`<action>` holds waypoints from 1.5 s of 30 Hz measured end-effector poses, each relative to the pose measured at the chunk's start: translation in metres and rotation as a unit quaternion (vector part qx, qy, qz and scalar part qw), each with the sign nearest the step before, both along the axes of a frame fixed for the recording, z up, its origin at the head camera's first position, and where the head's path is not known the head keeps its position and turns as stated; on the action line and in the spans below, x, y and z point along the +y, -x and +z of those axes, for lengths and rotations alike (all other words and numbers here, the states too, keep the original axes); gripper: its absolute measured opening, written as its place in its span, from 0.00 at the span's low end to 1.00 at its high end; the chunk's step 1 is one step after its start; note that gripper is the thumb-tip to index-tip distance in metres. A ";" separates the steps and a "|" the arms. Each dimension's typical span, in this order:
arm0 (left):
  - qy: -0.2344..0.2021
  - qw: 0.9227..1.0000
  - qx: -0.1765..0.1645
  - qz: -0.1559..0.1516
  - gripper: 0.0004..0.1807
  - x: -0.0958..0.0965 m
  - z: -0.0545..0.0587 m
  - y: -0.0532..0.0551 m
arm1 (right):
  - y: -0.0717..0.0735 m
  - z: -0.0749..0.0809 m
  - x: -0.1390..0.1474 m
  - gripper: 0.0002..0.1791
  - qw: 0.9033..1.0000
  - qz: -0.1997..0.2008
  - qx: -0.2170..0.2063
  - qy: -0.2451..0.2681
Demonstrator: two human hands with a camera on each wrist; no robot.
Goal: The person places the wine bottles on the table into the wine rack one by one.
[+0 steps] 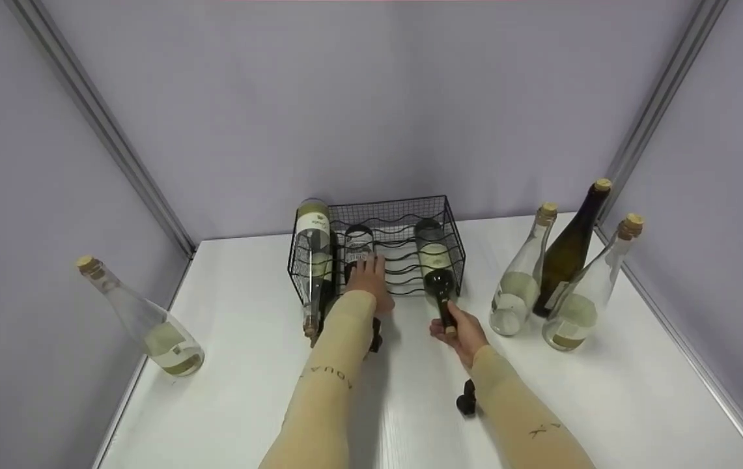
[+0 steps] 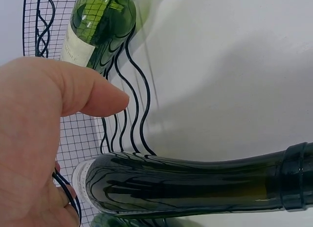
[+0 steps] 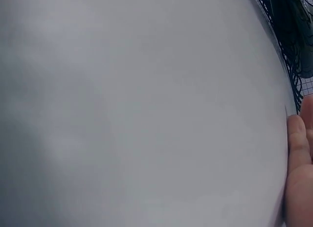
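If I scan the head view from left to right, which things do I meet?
A lone clear bottle, a lying clear bottle, the left hand, a lying green bottle, the right hand, a standing clear bottle, a standing brown bottle, the rightmost clear bottle.

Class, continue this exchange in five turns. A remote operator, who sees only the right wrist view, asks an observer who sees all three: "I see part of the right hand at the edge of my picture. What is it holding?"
Observer: In the head view, the right hand holds a dark bottle by its neck.
Operator: And where is the left hand?
Observer: At the wire rack, to the left of that bottle in the head view.
Operator: Does anything stand beyond the rack's left side?
Observer: Yes, a clear corked bottle stands alone on the white table.
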State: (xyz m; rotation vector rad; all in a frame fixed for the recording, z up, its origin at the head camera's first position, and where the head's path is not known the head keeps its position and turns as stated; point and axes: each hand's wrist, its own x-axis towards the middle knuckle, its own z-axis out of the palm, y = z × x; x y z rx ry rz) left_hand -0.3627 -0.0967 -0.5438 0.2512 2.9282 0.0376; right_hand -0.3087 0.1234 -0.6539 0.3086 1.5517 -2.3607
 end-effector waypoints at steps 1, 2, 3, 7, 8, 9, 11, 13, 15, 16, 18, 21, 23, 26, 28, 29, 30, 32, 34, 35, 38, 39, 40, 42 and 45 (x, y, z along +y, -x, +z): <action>0.003 1.000 0.001 0.002 0.49 0.000 0.000 0.000 | 0.000 0.001 0.000 0.33 1.000 0.001 0.001 -0.001; 0.003 1.000 0.001 0.004 0.49 -0.001 0.000 0.000 | 0.000 0.001 -0.001 0.32 1.000 0.001 -0.001 0.002; 0.003 1.000 0.001 0.006 0.50 -0.001 0.000 -0.001 | 0.000 0.001 -0.001 0.32 1.000 0.003 -0.002 0.002; -0.006 1.000 0.005 0.008 0.50 -0.002 -0.002 -0.001 | 0.000 0.001 -0.001 0.33 1.000 0.010 -0.006 0.004; -0.009 1.000 0.008 0.009 0.50 -0.002 -0.002 -0.002 | 0.000 0.000 -0.001 0.34 1.000 0.012 -0.007 0.006; -0.009 1.000 0.011 0.010 0.50 -0.002 -0.002 -0.002 | 0.000 0.000 -0.001 0.34 1.000 0.015 -0.006 0.006; -0.010 1.000 0.017 0.012 0.50 -0.001 -0.002 -0.002 | 0.001 0.000 0.000 0.35 1.000 0.019 -0.004 0.010; -0.008 1.000 0.019 0.016 0.50 0.001 -0.002 -0.002 | 0.001 0.001 0.002 0.36 1.000 0.024 -0.003 0.013; -0.004 1.000 0.020 0.017 0.49 0.003 0.000 -0.002 | 0.002 0.001 0.005 0.37 1.000 0.026 -0.004 0.017; -0.003 1.000 0.018 0.018 0.49 0.004 -0.001 -0.002 | 0.001 0.001 0.006 0.38 1.000 0.027 -0.003 0.016; -0.005 1.000 0.011 0.016 0.50 0.006 0.000 -0.001 | 0.000 0.001 0.008 0.36 1.000 0.022 -0.010 0.017; -0.006 1.000 0.006 0.007 0.49 0.009 -0.001 0.000 | -0.001 0.000 0.010 0.34 1.000 0.010 -0.016 0.024; -0.006 1.000 0.006 0.005 0.50 0.010 -0.001 0.001 | 0.000 0.000 0.011 0.34 0.999 0.007 -0.016 0.031; 0.006 1.000 0.009 0.009 0.50 0.008 -0.003 0.002 | 0.001 0.000 0.010 0.35 0.999 0.021 -0.003 0.031; 0.009 1.000 0.010 0.015 0.51 0.006 -0.004 0.003 | 0.002 0.000 0.009 0.35 0.999 0.031 0.001 0.029; 0.009 1.000 0.010 0.017 0.51 0.004 -0.004 0.003 | 0.003 0.000 0.008 0.36 0.999 0.036 0.005 0.027; 0.008 1.000 0.011 0.019 0.51 0.003 -0.005 0.002 | 0.003 -0.001 0.008 0.36 0.999 0.039 0.006 0.025; 0.010 1.000 0.012 0.018 0.51 0.004 -0.005 0.002 | 0.002 -0.001 0.009 0.35 0.999 0.036 0.002 0.028; 0.009 1.000 0.014 0.018 0.51 0.004 -0.005 0.002 | 0.001 -0.001 0.010 0.35 0.999 0.037 0.000 0.031; 0.007 1.000 0.014 0.019 0.51 0.005 -0.006 0.001 | 0.001 -0.001 0.011 0.34 0.999 0.037 -0.001 0.032; 0.001 1.000 0.015 0.018 0.52 0.005 -0.007 0.001 | 0.000 -0.002 0.011 0.33 0.999 0.036 -0.009 0.032; -0.003 1.000 0.014 0.018 0.52 0.004 -0.007 0.001 | 0.000 -0.002 0.011 0.33 0.999 0.036 -0.010 0.029; -0.005 1.000 0.012 0.017 0.52 0.004 -0.007 0.001 | 0.000 -0.001 0.011 0.34 0.999 0.034 -0.014 0.029; -0.007 1.000 0.007 0.016 0.51 0.003 -0.006 0.002 | 0.002 -0.001 0.010 0.35 0.999 0.033 -0.017 0.030; -0.011 1.000 0.000 0.021 0.52 0.002 -0.001 0.005 | 0.005 0.001 0.009 0.37 0.999 0.034 -0.013 0.028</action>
